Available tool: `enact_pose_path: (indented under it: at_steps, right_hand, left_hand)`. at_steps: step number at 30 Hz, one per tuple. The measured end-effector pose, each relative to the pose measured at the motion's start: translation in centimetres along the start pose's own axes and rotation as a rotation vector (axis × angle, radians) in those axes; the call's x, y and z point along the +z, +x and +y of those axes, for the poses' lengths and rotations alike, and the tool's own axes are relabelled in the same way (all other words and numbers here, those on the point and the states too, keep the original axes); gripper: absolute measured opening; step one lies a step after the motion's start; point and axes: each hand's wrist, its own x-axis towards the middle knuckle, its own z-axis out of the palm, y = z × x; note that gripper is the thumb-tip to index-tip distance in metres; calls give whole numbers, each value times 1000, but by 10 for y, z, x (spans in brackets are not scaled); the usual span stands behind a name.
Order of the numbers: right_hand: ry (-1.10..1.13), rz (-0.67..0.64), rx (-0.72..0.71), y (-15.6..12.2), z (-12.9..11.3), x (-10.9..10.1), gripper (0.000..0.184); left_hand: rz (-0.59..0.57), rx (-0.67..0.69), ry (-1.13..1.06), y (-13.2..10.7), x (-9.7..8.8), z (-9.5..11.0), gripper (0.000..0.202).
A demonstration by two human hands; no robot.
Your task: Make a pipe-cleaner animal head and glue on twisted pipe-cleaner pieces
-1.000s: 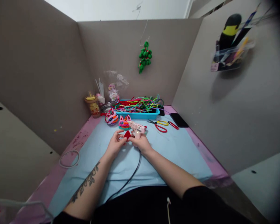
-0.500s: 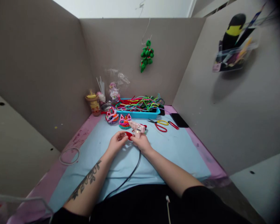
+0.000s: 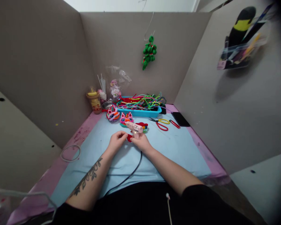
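Note:
My right hand (image 3: 141, 142) is wrapped round a pink glue gun (image 3: 134, 128), its nozzle pointing left and its black cord (image 3: 128, 176) running back toward me. My left hand (image 3: 117, 141) pinches a small red piece (image 3: 129, 137) right beside the gun, fingers closed on it. Both hands meet over the light blue mat (image 3: 178, 150) in the middle of the table. Just beyond the gun lie two colourful fuzzy cat-eared figures (image 3: 125, 118) and a small red and green bit (image 3: 144, 126).
A blue tray of coloured pipe cleaners (image 3: 140, 106) stands at the back, with scissors (image 3: 160, 123) and a black phone (image 3: 180, 118) to its right. A yellow-lidded cup (image 3: 93, 100) sits back left. A wire ring (image 3: 70, 153) lies left. Grey panels wall in the table.
The red piece has sunk lower between my hands and shows less. The glue gun has tipped slightly toward it. The view has shifted a little.

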Motion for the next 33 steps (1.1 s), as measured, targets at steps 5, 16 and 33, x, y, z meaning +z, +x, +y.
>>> enact_pose_path:
  at_steps: [5, 16, 33]
  right_hand:
    - [8, -3, 7, 1, 3, -1, 29]
    - [109, 42, 99, -5, -8, -5, 34]
    - [27, -154, 115, -18, -15, -9, 30]
  left_hand:
    - [17, 75, 36, -1, 1, 1, 13]
    - [127, -120, -262, 5, -7, -4, 21]
    - [180, -225, -613, 5, -16, 10, 29]
